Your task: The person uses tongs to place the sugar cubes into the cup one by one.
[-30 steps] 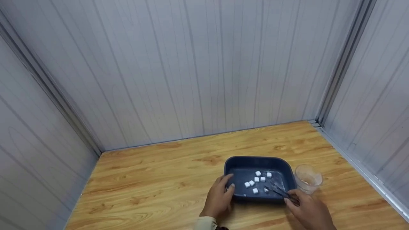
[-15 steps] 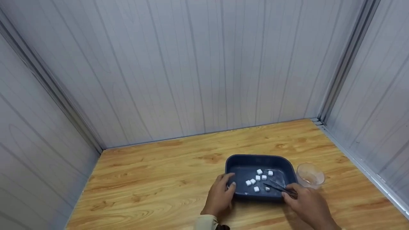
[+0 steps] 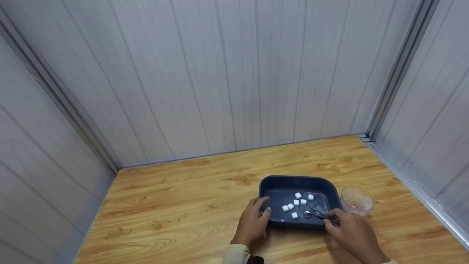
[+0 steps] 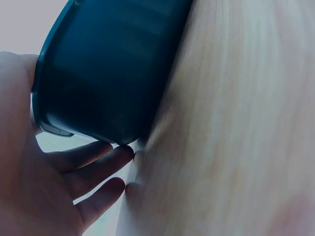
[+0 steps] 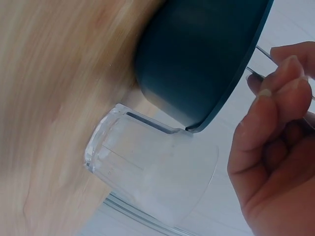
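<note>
My left hand (image 3: 251,222) holds the left end of a dark blue rectangular dish (image 3: 274,194), thumb and a finger over its rim. In the left wrist view the other fingers (image 4: 101,164) lie beneath the rim, against the outside wall and near the table. With my right hand (image 3: 353,230) I pinch a pair of tweezers (image 3: 322,215) over the dish's near right corner. Their tips are at a small white cube (image 3: 307,213), partly covered by them. Several other white cubes (image 3: 295,215) lie loose on the dish's floor.
A clear cup (image 3: 356,200) stands upright just right of the dish, close to my right hand; the right wrist view shows the cup (image 5: 152,162) beside the dish wall. Pale panel walls (image 3: 234,73) enclose the wooden table (image 3: 176,205) at the back and both sides.
The tweezers' tips have shifted slightly and now overlap the cube at the near right. My left hand keeps its hold on the dish. The whole view has drifted a little.
</note>
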`<state>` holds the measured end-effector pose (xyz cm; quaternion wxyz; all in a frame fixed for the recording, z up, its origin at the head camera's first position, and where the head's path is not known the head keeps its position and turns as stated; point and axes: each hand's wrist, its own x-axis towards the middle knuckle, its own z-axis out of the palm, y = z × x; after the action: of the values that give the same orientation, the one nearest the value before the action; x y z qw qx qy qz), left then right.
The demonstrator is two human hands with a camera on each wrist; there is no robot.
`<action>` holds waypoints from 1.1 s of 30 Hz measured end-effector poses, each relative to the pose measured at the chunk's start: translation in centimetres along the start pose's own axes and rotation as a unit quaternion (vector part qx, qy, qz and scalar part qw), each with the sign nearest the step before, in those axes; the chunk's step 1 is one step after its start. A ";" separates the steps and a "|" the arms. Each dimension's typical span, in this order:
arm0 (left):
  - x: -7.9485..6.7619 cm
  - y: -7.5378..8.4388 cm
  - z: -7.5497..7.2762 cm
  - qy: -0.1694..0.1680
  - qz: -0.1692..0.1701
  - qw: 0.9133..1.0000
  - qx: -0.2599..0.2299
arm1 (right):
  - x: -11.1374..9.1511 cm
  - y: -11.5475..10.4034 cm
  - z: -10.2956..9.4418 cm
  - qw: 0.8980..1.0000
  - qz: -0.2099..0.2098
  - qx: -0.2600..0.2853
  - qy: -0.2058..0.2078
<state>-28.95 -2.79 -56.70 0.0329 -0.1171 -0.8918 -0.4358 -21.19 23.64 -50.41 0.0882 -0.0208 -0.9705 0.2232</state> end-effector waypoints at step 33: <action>0.1 0.1 0.0 -0.008 -0.004 1.000 0.007 | -0.1 -0.2 0.2 0.999 -0.032 -0.017 0.011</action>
<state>-29.04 -2.67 -56.59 0.0246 -0.1164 -0.8954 -0.4290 -21.16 23.37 -50.52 0.1053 0.0064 -0.9734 0.2031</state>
